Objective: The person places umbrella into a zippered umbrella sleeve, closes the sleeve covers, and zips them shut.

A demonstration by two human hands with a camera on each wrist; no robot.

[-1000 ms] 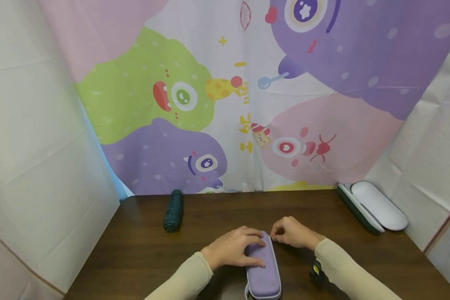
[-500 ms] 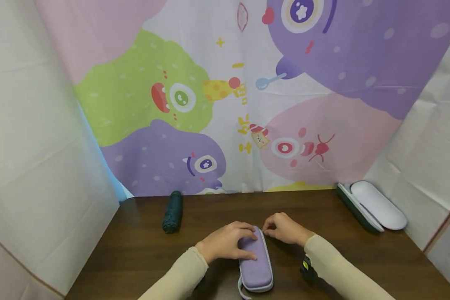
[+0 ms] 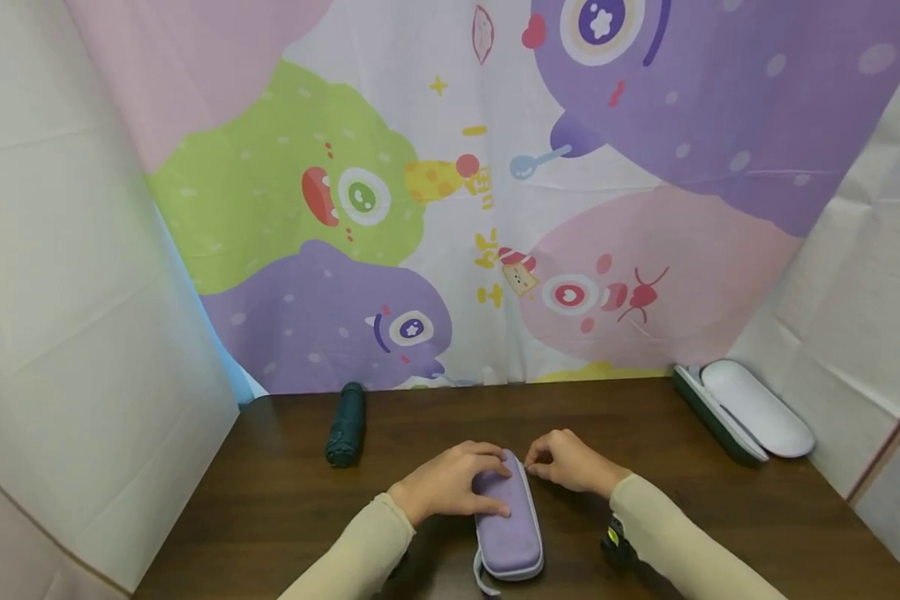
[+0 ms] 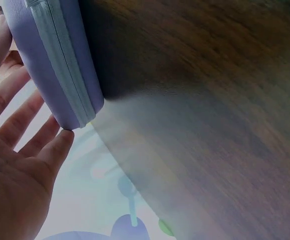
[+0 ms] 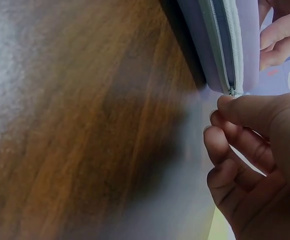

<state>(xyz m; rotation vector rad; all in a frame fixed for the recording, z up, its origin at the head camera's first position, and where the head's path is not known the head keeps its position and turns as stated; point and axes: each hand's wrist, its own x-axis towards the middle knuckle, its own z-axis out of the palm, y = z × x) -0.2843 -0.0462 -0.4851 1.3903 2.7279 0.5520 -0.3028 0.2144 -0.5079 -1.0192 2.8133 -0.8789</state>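
**Right hand at the zip, left on the purple case**

My right hand (image 3: 573, 462) has thumb and forefinger pinched at the zipper pull (image 5: 232, 92), most of which my fingertips hide; the other fingers curl in loosely beneath. My left hand (image 3: 450, 485) comes over the lid from the left, fingers bent and spread across it, thumb on top, holding the purple case (image 3: 510, 537) down.

The case lies flat on the surface (image 3: 255, 517), its far end between my hands, its strap loop (image 3: 482, 575) out at the near left corner. The zip (image 5: 220, 45) looks parted along my right side, though I can't be sure.

I judge that I'm at the zipping step; whether I'm opening or closing it, I can't tell. The next move calls, I think, for a firm left hold and a smooth draw that follows the seam's curve at the end, so nothing snags.

Farther out, well apart from my fingers, lie a dark green roll (image 3: 347, 425) and an opened green-and-white container (image 3: 757, 412), in front of a cartoon-printed curtain (image 3: 315, 317).
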